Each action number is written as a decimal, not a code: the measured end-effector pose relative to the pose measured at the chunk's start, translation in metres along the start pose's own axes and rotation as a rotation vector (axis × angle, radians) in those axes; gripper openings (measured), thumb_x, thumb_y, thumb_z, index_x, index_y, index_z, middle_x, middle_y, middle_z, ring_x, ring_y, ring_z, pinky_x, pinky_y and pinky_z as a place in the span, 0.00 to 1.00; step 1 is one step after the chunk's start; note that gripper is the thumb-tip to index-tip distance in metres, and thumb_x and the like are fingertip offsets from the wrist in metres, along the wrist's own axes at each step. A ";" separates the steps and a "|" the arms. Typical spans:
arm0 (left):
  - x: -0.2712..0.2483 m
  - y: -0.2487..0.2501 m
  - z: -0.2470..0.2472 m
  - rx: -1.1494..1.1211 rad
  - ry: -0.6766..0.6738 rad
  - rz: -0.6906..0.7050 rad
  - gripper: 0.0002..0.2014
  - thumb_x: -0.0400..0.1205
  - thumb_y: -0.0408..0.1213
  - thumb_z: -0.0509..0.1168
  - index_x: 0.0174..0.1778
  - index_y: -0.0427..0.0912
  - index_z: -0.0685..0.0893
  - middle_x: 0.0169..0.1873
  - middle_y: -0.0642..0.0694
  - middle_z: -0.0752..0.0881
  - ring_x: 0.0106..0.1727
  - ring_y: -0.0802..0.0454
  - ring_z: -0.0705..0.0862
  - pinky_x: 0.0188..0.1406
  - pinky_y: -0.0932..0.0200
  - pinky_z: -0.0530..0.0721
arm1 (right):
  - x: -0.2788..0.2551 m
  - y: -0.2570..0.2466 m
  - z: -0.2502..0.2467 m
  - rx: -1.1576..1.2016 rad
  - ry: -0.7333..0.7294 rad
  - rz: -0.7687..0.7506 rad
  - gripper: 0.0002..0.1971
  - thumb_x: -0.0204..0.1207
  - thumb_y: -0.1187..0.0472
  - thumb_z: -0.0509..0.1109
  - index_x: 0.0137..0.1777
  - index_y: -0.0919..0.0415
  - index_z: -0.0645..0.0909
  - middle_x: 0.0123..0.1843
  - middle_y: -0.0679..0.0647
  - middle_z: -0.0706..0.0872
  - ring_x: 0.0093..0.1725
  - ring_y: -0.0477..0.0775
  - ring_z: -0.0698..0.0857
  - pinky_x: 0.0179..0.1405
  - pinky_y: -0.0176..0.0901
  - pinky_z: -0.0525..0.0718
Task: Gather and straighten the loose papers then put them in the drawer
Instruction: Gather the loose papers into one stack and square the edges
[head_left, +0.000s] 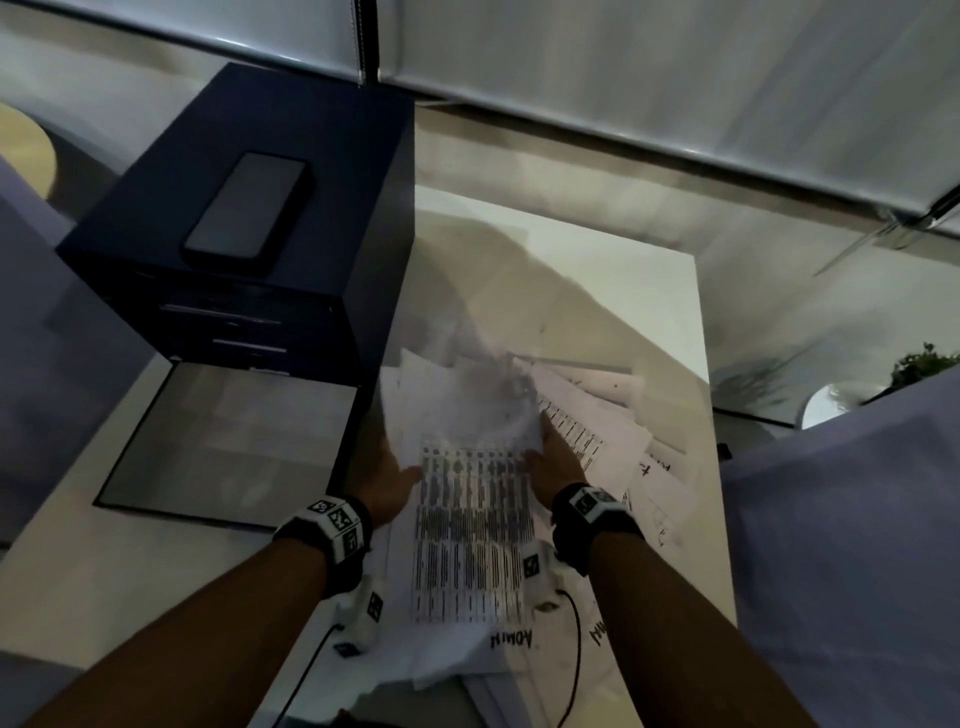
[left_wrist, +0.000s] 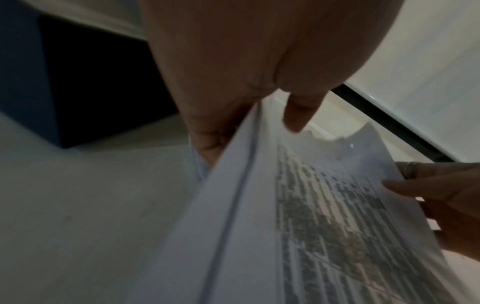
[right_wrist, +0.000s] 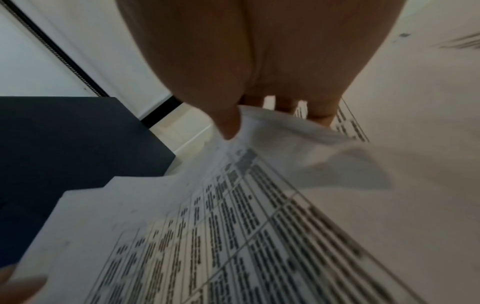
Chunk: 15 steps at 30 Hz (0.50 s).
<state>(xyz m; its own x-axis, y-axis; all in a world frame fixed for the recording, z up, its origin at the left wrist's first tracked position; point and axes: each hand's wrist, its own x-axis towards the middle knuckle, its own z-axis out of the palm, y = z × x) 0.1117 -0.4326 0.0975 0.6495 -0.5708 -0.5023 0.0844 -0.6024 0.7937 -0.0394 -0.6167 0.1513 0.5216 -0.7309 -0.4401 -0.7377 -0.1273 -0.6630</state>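
Two hands are seen at a bundle of loose papers, held between them above a white table (head_left: 613, 291). Farthest left in the head view, a dark blue drawer unit (head_left: 244, 244) is stood on the table, with a black phone (head_left: 248, 205) laid flat on its top. Its lowest drawer (head_left: 228, 441) is pulled out toward the person, and a pale bottom is shown inside it. Just right of that drawer, the left hand (head_left: 382, 480) is closed on the left edge of the papers (head_left: 467, 499); in the left wrist view the thumb (left_wrist: 298, 115) is laid on top of the sheets and the fingers (left_wrist: 210, 144) are curled beneath them, so the edge is pinched. The top sheet is printed with a dense table of dark rows. At the bundle's right edge, the right hand (head_left: 553, 467) is clamped on the papers as well; in the right wrist view the thumb (right_wrist: 228, 123) is pressed on top of the sheet and the fingers (right_wrist: 322, 111) are seen behind it. Further right, more sheets (head_left: 634, 447) are left fanned out on the table beneath and beside the held bundle, some marked with handwriting. At the far right edge, a plant in a white pot (head_left: 852, 400) is partly visible.
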 end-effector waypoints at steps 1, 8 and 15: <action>0.005 -0.001 0.000 -0.041 0.064 -0.026 0.38 0.78 0.43 0.70 0.82 0.42 0.60 0.75 0.44 0.74 0.74 0.41 0.75 0.78 0.48 0.69 | 0.006 -0.001 0.002 -0.017 0.036 0.014 0.30 0.83 0.64 0.60 0.84 0.55 0.57 0.79 0.54 0.72 0.74 0.58 0.74 0.77 0.52 0.69; 0.002 -0.007 0.012 0.055 0.163 -0.007 0.30 0.75 0.40 0.76 0.73 0.38 0.77 0.65 0.41 0.84 0.66 0.40 0.83 0.69 0.44 0.80 | 0.000 -0.002 0.018 0.114 0.040 -0.005 0.39 0.79 0.66 0.69 0.85 0.59 0.52 0.82 0.57 0.68 0.79 0.60 0.70 0.79 0.49 0.66; -0.032 0.044 -0.021 -0.148 0.152 0.420 0.25 0.78 0.23 0.69 0.69 0.48 0.78 0.64 0.51 0.84 0.66 0.52 0.81 0.69 0.59 0.79 | -0.017 -0.002 -0.025 0.329 0.049 -0.075 0.55 0.61 0.54 0.86 0.83 0.55 0.56 0.79 0.53 0.71 0.76 0.55 0.73 0.75 0.47 0.70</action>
<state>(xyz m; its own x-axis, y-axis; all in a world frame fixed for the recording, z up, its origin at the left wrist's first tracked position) 0.1108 -0.4292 0.1552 0.7528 -0.6534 -0.0799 -0.1098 -0.2444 0.9634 -0.0576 -0.6207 0.1752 0.5419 -0.7604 -0.3579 -0.5157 0.0354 -0.8560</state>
